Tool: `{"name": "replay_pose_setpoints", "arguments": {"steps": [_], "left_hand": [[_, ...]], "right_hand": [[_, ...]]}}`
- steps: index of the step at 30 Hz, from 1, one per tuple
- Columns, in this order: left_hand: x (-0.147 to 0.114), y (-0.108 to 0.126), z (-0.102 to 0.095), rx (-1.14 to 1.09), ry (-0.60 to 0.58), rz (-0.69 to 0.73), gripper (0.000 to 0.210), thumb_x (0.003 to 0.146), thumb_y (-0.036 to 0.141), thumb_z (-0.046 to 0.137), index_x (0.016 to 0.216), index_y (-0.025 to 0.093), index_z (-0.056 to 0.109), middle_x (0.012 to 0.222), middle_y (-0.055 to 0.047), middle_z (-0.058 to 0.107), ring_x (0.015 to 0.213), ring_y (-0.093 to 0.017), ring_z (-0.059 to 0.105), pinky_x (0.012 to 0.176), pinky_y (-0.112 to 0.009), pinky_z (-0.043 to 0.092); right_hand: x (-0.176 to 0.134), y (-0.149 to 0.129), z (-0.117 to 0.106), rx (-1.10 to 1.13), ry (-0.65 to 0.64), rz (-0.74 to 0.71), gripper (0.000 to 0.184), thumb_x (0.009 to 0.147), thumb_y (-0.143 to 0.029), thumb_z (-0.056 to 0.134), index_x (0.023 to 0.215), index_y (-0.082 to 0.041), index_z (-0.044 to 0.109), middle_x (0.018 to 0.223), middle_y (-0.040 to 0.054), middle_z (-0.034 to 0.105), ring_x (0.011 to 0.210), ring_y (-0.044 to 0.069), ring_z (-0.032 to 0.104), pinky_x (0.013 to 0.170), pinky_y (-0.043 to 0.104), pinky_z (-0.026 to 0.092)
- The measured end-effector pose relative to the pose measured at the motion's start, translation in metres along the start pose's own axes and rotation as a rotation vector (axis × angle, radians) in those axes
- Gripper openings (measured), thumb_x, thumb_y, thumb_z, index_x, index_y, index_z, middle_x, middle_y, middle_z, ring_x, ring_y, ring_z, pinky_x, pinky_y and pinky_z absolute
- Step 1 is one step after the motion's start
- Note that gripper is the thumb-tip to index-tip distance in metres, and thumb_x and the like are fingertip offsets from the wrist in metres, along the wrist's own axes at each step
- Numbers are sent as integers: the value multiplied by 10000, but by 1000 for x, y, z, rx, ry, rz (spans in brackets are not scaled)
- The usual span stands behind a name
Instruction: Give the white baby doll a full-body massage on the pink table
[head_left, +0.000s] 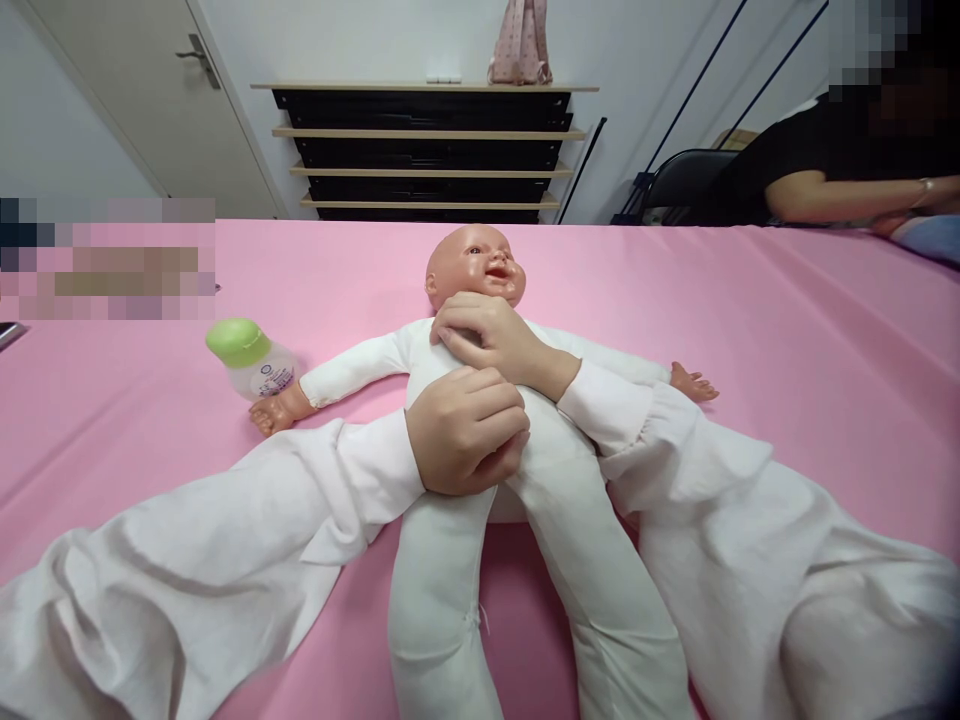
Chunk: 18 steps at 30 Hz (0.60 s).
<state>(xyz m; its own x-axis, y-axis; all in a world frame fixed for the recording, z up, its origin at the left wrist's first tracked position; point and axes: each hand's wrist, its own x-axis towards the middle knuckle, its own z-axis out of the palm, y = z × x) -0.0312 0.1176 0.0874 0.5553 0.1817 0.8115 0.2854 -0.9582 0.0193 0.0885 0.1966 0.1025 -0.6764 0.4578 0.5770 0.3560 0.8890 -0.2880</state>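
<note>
A baby doll (450, 540) with a white cloth body lies on its back, its hard plastic head away from me and its legs toward me. My left hand (469, 432) is closed in a loose fist over the doll's belly; whatever its curled fingers may hold is hidden. Higher up, my right hand (504, 340) lies across the upper chest just below the chin. Its fingers are bent, with thumb and fingertips drawn together near the neck, and I cannot make out anything between them. The doll's arms stretch out to both sides.
A clear bottle with a green cap (238, 343) stands beside the doll's hand at left. Pink cloth (810, 350) covers the table. Behind are a shelf rack (435, 132) with a pink bag (521, 40) on top, and a door (127, 90). A person (832, 160) sits at far right.
</note>
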Motion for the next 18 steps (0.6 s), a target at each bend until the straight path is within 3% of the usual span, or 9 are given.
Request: {"name": "replay_pose_setpoints", "arguments": {"steps": [5, 9, 14, 18], "left_hand": [[0, -4, 1, -162, -30, 136, 181, 805, 150, 412, 694, 148, 555, 657, -37, 633, 629, -137, 542, 586, -270, 445], [0, -7, 4, -275, -81, 207, 184, 828, 156, 418, 821, 125, 599, 808, -62, 694, 782, -151, 626, 717, -271, 510], [0, -8, 6, -243, -171, 159, 235, 839, 169, 434, 977, 117, 617, 1021, -67, 687, 990, -189, 622, 866, -314, 504], [-1, -6, 6, -167, -104, 54, 236, 827, 142, 423, 935, 95, 627, 963, -89, 694, 946, -180, 633, 835, -307, 513]], "right_hand": [[0, -3, -5, 66, -101, -86, 217, 836, -164, 439, 816, -137, 654, 861, 55, 659, 819, 154, 586, 783, 291, 441], [0, -3, -5, 68, -160, -82, 224, 846, -169, 457, 916, -154, 669, 987, 41, 675, 941, 160, 599, 874, 306, 435], [1, 0, -1, 4, -149, 4, 257, 858, -155, 431, 941, -156, 675, 1036, 41, 672, 1004, 170, 594, 901, 323, 439], [2, 0, 2, -37, -87, 85, 262, 848, -138, 427, 939, -140, 674, 989, 53, 676, 956, 178, 600, 873, 326, 448]]}}
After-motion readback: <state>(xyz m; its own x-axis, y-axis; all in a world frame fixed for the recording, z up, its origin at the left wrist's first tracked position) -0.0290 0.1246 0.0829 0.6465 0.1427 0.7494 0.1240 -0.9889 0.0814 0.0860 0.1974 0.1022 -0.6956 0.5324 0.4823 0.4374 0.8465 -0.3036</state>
